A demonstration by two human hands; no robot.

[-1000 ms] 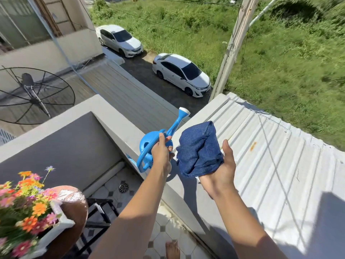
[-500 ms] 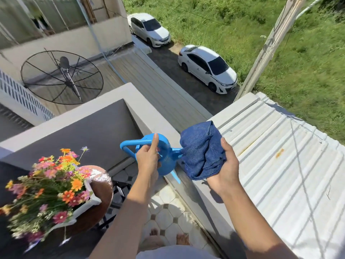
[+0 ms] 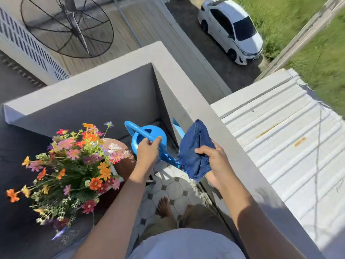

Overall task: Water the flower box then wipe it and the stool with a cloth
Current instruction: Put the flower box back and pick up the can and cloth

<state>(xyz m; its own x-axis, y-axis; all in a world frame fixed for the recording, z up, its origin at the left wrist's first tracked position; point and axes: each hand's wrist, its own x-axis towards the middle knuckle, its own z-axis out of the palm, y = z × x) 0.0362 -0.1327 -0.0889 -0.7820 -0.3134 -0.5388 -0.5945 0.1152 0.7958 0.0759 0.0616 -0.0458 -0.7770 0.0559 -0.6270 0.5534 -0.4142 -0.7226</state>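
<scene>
My left hand [image 3: 148,151] grips the handle of a blue plastic watering can [image 3: 149,136], held in the air inside the balcony corner, its spout running down to the right behind the cloth. My right hand [image 3: 212,161] holds a bunched dark blue cloth [image 3: 195,150] just right of the can, beside the parapet wall. To the left, a white flower box [image 3: 116,174] filled with orange, pink and red flowers [image 3: 74,165] sits on a round brown stool [image 3: 122,156]. Most of the box is hidden under the blooms.
A grey concrete parapet [image 3: 186,90] wraps the balcony corner. The floor [image 3: 168,186] is pale octagonal tile, and my bare feet stand on it. Beyond the wall are a corrugated metal roof [image 3: 280,137], a white car [image 3: 231,28] below and a mesh satellite dish [image 3: 67,25].
My left hand brought the watering can off the parapet and down into the balcony, toward the flowers. My right hand followed with the cloth. My view tilted downward.
</scene>
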